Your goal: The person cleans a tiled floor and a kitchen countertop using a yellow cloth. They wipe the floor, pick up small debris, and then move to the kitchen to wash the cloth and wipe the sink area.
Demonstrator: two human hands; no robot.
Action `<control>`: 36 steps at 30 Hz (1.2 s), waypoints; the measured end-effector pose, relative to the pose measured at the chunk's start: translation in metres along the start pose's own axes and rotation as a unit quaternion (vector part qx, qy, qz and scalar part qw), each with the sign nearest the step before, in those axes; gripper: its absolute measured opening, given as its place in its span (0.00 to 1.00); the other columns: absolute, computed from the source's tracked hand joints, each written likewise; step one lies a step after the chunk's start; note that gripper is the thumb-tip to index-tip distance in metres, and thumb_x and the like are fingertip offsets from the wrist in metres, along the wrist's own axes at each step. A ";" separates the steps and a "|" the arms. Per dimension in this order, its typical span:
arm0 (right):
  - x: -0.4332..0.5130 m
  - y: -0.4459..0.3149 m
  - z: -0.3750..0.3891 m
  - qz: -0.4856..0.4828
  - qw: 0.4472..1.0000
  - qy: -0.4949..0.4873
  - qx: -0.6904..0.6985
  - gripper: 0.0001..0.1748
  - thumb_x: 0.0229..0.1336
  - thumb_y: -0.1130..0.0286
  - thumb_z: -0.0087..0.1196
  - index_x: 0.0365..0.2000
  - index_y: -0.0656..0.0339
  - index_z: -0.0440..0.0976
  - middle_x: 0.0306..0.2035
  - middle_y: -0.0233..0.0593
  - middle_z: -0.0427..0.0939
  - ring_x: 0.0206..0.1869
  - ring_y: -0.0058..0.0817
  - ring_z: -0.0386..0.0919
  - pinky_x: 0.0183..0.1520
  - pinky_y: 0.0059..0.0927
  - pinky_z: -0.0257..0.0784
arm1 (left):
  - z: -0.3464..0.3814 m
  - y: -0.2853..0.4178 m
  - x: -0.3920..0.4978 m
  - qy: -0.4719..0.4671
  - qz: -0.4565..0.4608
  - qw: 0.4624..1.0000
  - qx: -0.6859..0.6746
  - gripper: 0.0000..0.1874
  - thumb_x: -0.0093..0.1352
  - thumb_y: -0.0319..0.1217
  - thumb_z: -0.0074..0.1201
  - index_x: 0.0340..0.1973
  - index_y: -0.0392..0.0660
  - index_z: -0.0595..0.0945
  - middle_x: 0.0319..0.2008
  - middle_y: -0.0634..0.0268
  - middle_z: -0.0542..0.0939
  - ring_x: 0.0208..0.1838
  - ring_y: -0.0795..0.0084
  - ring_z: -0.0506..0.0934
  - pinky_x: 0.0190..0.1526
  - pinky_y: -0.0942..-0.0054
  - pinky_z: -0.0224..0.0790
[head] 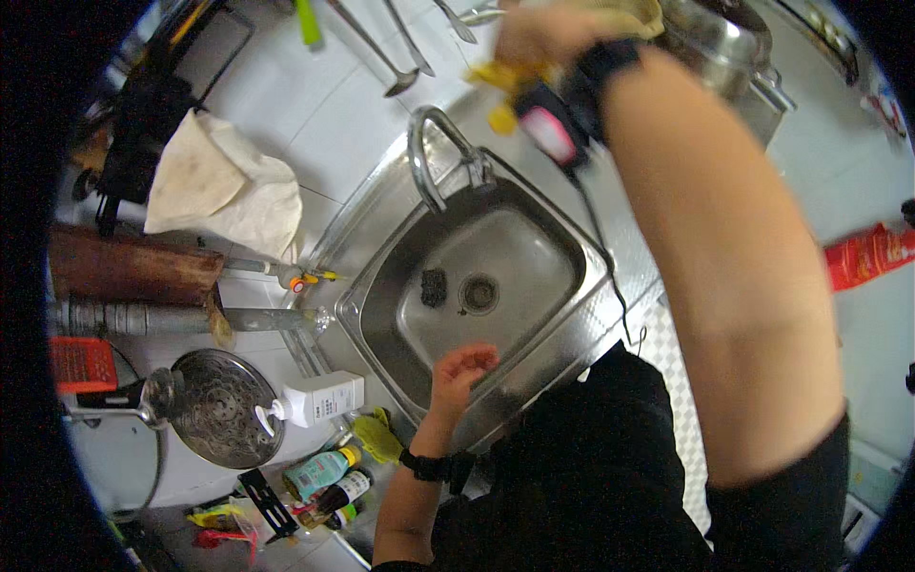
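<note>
My left hand (463, 372) is over the near edge of the stainless steel sink (600, 275), fingers loosely curled, with nothing visible in it. My right arm reaches far across to the wall side. My right hand (536, 39) is blurred at the top, close to something yellow (504, 75) and a woven tan basket (640, 14); whether it grips either cannot be told. A black device with a lit pink-white face (549, 134) is at my right wrist, a cable trailing from it. A dark scouring pad (433, 287) lies beside the drain (478, 294) under the curved faucet (429, 157).
Utensils (400, 79) hang on the tiled wall beside a cream cloth (221, 186). To the left are a white pump bottle (329, 399), a round metal lid (225, 407), a yellow-green cloth (377, 435) and several bottles (322, 473). Metal pots (722, 50) stand at upper right.
</note>
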State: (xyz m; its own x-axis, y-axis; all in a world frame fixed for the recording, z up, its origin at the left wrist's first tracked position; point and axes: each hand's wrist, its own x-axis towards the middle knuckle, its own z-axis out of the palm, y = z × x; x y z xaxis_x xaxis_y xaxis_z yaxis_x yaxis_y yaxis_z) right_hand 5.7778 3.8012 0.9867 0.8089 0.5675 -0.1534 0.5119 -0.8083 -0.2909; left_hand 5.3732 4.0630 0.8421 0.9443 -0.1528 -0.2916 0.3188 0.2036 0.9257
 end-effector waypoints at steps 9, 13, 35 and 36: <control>-0.154 0.087 0.207 0.297 0.945 0.119 0.065 0.17 0.50 0.67 0.59 0.44 0.48 0.80 0.42 0.49 0.78 0.44 0.47 0.78 0.48 0.42 0.73 | -0.025 -0.037 -0.058 0.142 -0.022 0.989 -0.046 0.21 0.58 0.16 0.45 0.47 0.35 0.79 0.46 0.58 0.81 0.46 0.67 0.79 0.51 0.68 0.71; -0.185 0.048 0.259 0.174 0.946 0.250 0.114 0.18 0.50 0.70 0.59 0.44 0.56 0.78 0.46 0.49 0.76 0.46 0.48 0.76 0.50 0.41 0.72 | -0.028 -0.053 -0.069 0.165 -0.030 0.980 -0.111 0.19 0.59 0.17 0.46 0.47 0.35 0.79 0.46 0.58 0.81 0.46 0.66 0.79 0.51 0.66 0.71; -0.218 -0.087 0.251 0.076 0.634 -0.113 0.762 0.22 0.63 0.76 0.48 0.58 0.60 0.67 0.50 0.34 0.77 0.49 0.24 0.75 0.54 0.29 0.71 | 0.049 -0.038 0.054 0.040 -0.082 0.974 -0.208 0.18 0.73 0.35 0.48 0.55 0.39 0.73 0.51 0.59 0.77 0.51 0.69 0.76 0.53 0.70 0.69; -0.221 -0.092 0.250 0.040 0.636 -0.165 0.752 0.24 0.63 0.76 0.48 0.60 0.58 0.66 0.51 0.33 0.76 0.51 0.23 0.73 0.56 0.26 0.68 | 0.053 -0.040 0.064 0.057 -0.105 0.981 -0.149 0.18 0.73 0.34 0.48 0.55 0.39 0.73 0.50 0.60 0.77 0.51 0.69 0.76 0.54 0.69 0.69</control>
State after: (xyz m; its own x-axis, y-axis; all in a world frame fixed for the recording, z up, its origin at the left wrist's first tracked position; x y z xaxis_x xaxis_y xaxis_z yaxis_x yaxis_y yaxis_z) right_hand 5.4798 3.7897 0.8110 0.5829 0.7371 -0.3419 -0.5844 0.0879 -0.8067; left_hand 5.4164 3.9935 0.7991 0.8523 -0.1156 -0.5101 0.5017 0.4564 0.7348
